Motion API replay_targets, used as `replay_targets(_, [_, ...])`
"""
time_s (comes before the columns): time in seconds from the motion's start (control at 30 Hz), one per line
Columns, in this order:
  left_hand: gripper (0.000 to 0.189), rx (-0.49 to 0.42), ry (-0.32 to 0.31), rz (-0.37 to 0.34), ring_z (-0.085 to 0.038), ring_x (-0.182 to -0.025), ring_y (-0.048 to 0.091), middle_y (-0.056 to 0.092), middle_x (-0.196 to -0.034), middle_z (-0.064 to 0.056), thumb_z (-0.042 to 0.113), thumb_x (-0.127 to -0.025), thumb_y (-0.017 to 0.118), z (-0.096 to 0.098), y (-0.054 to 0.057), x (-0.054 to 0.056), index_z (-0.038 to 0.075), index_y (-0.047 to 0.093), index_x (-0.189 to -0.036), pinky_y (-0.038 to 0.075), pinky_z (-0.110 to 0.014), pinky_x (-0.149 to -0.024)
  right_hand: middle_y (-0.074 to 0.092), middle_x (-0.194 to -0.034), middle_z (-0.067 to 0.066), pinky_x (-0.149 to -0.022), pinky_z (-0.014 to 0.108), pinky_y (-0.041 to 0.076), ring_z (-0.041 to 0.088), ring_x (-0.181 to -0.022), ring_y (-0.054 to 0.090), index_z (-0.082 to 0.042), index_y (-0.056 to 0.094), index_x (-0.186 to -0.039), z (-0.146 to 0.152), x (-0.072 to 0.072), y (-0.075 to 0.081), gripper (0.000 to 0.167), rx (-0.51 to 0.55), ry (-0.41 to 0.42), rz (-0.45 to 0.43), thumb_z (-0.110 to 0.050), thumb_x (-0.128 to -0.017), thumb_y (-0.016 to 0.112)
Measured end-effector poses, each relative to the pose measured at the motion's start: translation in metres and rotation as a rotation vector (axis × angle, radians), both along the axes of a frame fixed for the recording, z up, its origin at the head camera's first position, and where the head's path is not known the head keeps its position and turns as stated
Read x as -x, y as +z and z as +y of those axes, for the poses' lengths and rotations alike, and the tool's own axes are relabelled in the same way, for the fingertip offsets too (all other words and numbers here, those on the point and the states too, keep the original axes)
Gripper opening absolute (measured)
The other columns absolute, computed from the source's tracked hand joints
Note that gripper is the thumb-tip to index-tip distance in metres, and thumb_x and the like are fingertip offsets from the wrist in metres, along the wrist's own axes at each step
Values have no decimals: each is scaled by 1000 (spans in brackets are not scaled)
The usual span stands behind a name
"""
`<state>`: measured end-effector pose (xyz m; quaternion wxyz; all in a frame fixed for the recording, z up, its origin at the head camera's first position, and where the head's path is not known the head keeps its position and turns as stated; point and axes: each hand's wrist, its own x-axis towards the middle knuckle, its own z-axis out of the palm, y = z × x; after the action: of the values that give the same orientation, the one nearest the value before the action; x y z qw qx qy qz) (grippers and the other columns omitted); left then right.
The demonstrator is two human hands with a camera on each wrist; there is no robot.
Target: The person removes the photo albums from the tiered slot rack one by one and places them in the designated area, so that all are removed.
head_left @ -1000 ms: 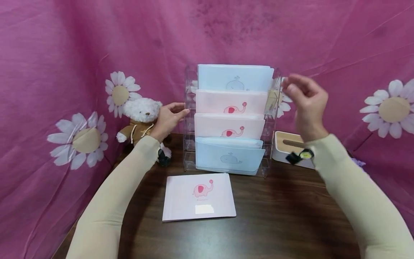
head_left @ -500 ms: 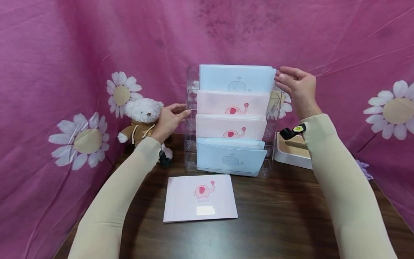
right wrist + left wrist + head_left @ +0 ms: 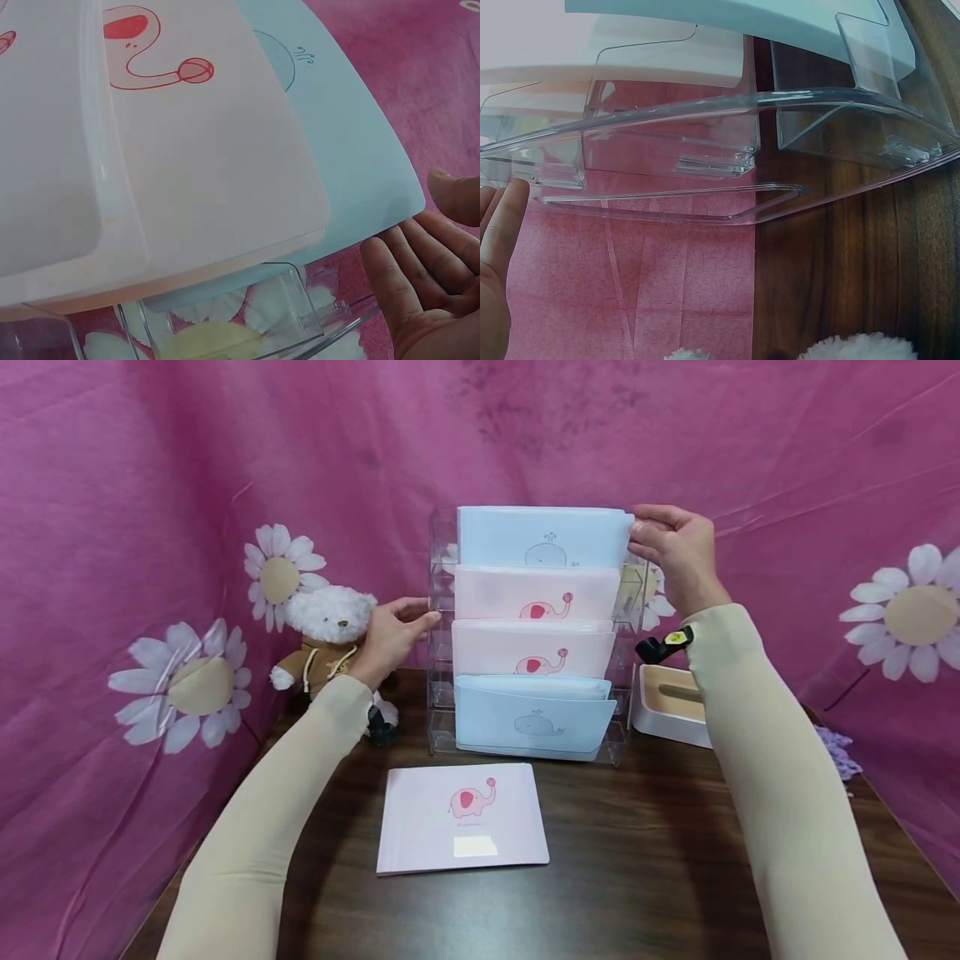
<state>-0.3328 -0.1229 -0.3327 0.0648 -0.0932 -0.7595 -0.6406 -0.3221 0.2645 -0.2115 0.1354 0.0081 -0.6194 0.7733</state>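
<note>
A clear acrylic file rack [image 3: 442,693] stands on the table, holding folders in stepped tiers. At its left side my left hand [image 3: 393,631] touches the side panel with the fingertips; the left wrist view shows those fingers straight against the clear edge. My right hand [image 3: 678,547] is up at the right edge of the light-blue whale folder [image 3: 502,539] in the top tier. In the right wrist view, the straight fingers lie right at that folder's corner and the thumb [image 3: 454,196] stands apart from it. Below are pink elephant folders [image 3: 495,593] and a blue whale folder [image 3: 487,727].
A pink elephant folder [image 3: 427,827] lies flat on the wooden table [image 3: 637,877] before the rack. A white teddy bear [image 3: 330,614] in a brown hoodie sits left; a white box with a wooden lid [image 3: 667,727] stands right. Pink flowered cloth [image 3: 360,435] hangs behind.
My right hand has moved left, from beside the rack to the edge of the top blue folder. The left hand stays at the rack's side.
</note>
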Motion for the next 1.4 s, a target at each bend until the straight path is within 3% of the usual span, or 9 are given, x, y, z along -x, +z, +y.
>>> replay_targets(0.1, [45, 0, 8, 8, -29, -106, 73, 70, -127, -17, 25, -91, 78, -1, 1, 0, 6, 67, -131, 61, -36, -91, 76, -97, 1, -81, 20, 60, 15, -97, 70, -3, 71, -126, -4, 2, 1, 43, -39, -18, -6, -4, -84, 81])
replay_targets(0.23, [45, 4, 15, 8, -25, -105, 73, 71, -127, -15, 25, -91, 78, -2, 1, 1, 7, 68, -130, 61, -27, -85, 75, -98, -3, -102, 26, 54, 14, -103, 67, -10, 72, -126, -7, 3, 1, 41, -110, -33, -42, -8, -85, 81])
replay_targets(0.37, [45, 14, 20, -7, -21, -104, 74, 71, -128, -13, 27, -91, 77, -2, -1, 2, 9, 68, -131, 61, -28, -87, 71, -100, -4, -115, 35, 46, 15, -105, 64, -13, 72, -126, -10, 4, 0, 42, -152, -15, -61, -11, -85, 82])
replay_targets(0.63, [45, 28, 22, 12, -21, -101, 74, 71, -127, -13, 26, -91, 78, 1, -2, 1, 10, 67, -132, 60, -40, -93, 65, -120, 0, -120, 42, 40, 20, -118, 61, -8, 62, -132, -20, 12, -8, 54, -162, 129, -138, -14, -83, 84])
replay_targets(0.73, [45, 29, 19, 8, -24, -103, 74, 71, -128, -13, 26, -91, 77, 2, -1, 0, 10, 67, -133, 58, -44, -96, 64, -122, 0, -121, 46, 37, 21, -120, 59, -10, 61, -130, -24, 17, -10, 53, -165, 118, -150, -15, -83, 84])
replay_targets(0.9, [48, 32, 26, -11, -24, -104, 73, 71, -128, -12, 28, -91, 78, 1, -2, 1, 11, 66, -133, 57, -47, -98, 66, -113, -1, -119, 46, 40, 19, -110, 64, -11, 63, -119, -30, 24, -12, 42, -146, 101, -151, -10, -83, 84])
replay_targets(1.23, [46, 38, 35, 4, -28, -106, 73, 71, -127, -15, 25, -91, 78, 0, -2, 3, 8, 67, -133, 61, -36, -90, 71, -104, -3, -112, 44, 47, 18, -101, 68, -14, 71, -106, -36, 29, -10, 33, -150, 51, -185, -10, -78, 88])
replay_targets(1.4, [46, 37, 31, 2, -23, -105, 74, 70, -129, -15, 24, -92, 77, 3, -4, 6, 8, 66, -133, 58, -44, -96, 74, -100, -3, -109, 44, 50, 18, -97, 71, -13, 74, -105, -39, 28, -15, 34, -126, 1, -141, -9, -75, 90])
